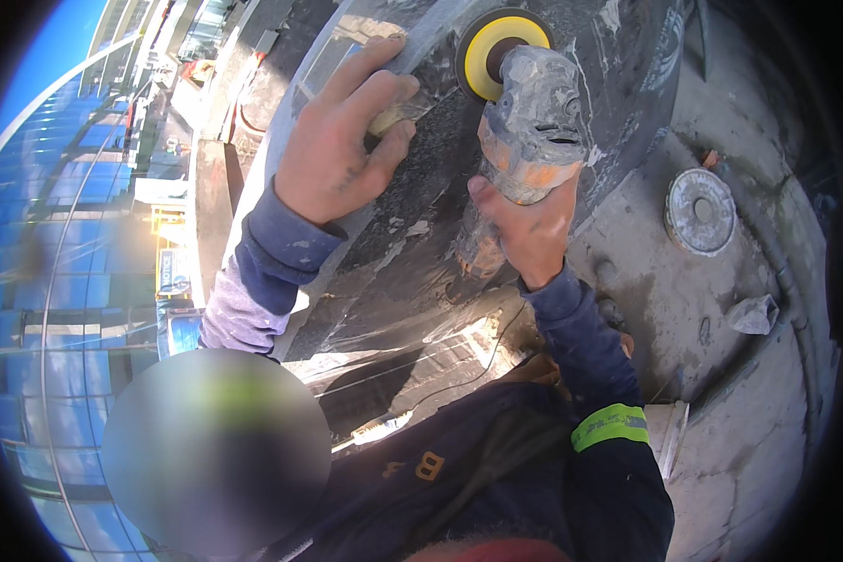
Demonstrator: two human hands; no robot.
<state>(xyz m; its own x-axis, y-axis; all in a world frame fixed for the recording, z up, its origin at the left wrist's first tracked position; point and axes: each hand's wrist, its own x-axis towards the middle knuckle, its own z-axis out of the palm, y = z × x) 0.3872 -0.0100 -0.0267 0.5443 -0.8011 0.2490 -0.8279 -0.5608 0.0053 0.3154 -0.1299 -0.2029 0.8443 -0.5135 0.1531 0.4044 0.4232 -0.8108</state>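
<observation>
My right hand (534,220) is wrapped round the body of an angle grinder (539,112), grey and orange and caked with dust. Its round yellow disc (482,64) with a dark rim points away from me, over a dark, dust-streaked surface (412,215). To the left of the grinder, my left hand (351,140) has its fingers curled round a small pale piece (398,114). Much of that piece is hidden by the fingers, and its kind is unclear. The two hands are apart.
A round whitish lid-like disc (701,212) lies on the rough grey concrete (646,272) at right. Near it are a crumpled pale lump (752,315) and a dark hose (779,253). A thin cord (482,370) runs below the work surface. A glass façade (56,328) fills the left.
</observation>
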